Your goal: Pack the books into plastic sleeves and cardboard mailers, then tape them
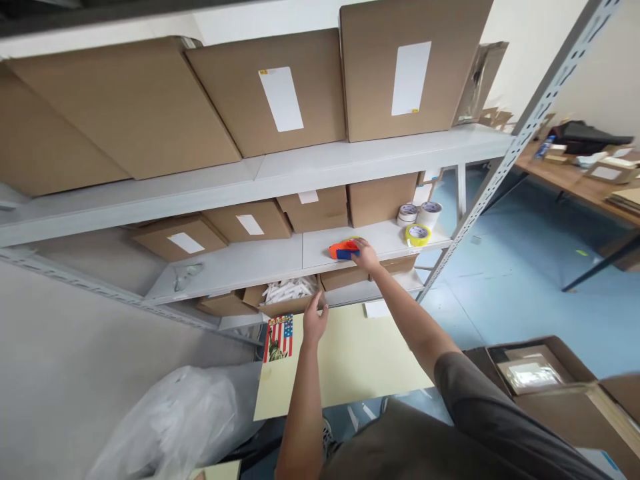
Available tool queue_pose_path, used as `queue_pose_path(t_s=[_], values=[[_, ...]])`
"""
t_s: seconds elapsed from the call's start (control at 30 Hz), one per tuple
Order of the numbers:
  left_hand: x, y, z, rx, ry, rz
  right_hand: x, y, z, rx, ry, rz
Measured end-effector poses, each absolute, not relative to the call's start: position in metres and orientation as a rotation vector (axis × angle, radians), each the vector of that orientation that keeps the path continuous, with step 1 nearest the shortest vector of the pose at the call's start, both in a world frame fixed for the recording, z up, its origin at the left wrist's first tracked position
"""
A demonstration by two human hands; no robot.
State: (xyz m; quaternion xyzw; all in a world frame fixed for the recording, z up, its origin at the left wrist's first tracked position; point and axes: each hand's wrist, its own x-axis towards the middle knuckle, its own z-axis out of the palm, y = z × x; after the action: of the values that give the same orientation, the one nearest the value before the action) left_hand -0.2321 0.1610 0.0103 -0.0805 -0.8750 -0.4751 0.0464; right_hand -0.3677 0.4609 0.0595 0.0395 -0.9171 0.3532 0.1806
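Observation:
My right hand (367, 255) reaches to the middle shelf. Its fingers close on an orange and blue tape dispenser (343, 250), which rests at the shelf's front edge; a bit of yellow shows behind it. My left hand (315, 320) is held over the pale yellow tabletop (367, 360) with thumb and fingers apart and nothing in it. Just beyond that hand, an open cardboard box (287, 307) holds several white sticks. On the table's left side lies a booklet (279, 338) with a flag and statue print.
Right of the dispenser, a yellow tape roll (418, 234) and white tape rolls (430, 215) stand on the shelf. Cardboard boxes (280, 100) fill the upper shelf. A slotted metal post (493, 180) rises at right. Plastic wrap (175, 420) lies lower left; an open carton (565, 360) stands lower right.

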Motion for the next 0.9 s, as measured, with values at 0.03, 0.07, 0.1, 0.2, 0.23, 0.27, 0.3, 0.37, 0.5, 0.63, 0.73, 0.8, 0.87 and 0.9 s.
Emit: queue_pose_path(t_s=[0.03, 0.07, 0.1, 0.2, 0.23, 0.27, 0.3, 0.37, 0.5, 0.63, 0.73, 0.8, 0.87, 0.9], values=[[-0.229, 0.158, 0.012, -0.213, -2.659, -1.440, -0.381, 0.460, 0.063, 0.138, -2.675, 0.962], [-0.227, 0.155, 0.013, -0.183, -2.647, -1.432, -0.391, 0.459, 0.064, 0.150, -2.783, 0.900], [-0.225, 0.152, 0.015, -0.153, -2.635, -1.425, -0.400, 0.457, 0.065, 0.148, -2.898, 0.816], [-0.222, 0.147, 0.016, -0.090, -2.616, -1.410, -0.414, 0.450, 0.063, 0.137, -3.103, 0.566], [-0.222, 0.146, 0.016, -0.079, -2.612, -1.410, -0.416, 0.448, 0.062, 0.143, -3.115, 0.528], [-0.223, 0.146, 0.015, -0.070, -2.608, -1.415, -0.417, 0.447, 0.061, 0.151, -3.116, 0.517], [-0.223, 0.146, 0.014, -0.064, -2.601, -1.425, -0.417, 0.446, 0.060, 0.160, -3.116, 0.515], [-0.225, 0.146, 0.012, -0.058, -2.575, -1.455, -0.413, 0.448, 0.059, 0.173, -3.122, 0.499], [-0.234, 0.143, 0.009, -0.066, -2.550, -1.525, -0.387, 0.453, 0.060, 0.239, -3.066, 0.506], [-0.246, 0.138, 0.010, -0.089, -2.535, -1.610, -0.340, 0.453, 0.062, 0.237, -3.011, 0.537], [-0.255, 0.134, 0.010, -0.151, -2.522, -1.655, -0.299, 0.448, 0.055, 0.236, -2.946, 0.597], [-0.259, 0.130, 0.006, -0.196, -2.519, -1.663, -0.270, 0.443, 0.044, 0.241, -2.892, 0.638], [-0.261, 0.127, -0.001, -0.233, -2.526, -1.667, -0.241, 0.435, 0.027, 0.214, -2.888, 0.650], [-0.261, 0.125, -0.005, -0.247, -2.535, -1.671, -0.227, 0.431, 0.018, 0.164, -2.904, 0.654]])
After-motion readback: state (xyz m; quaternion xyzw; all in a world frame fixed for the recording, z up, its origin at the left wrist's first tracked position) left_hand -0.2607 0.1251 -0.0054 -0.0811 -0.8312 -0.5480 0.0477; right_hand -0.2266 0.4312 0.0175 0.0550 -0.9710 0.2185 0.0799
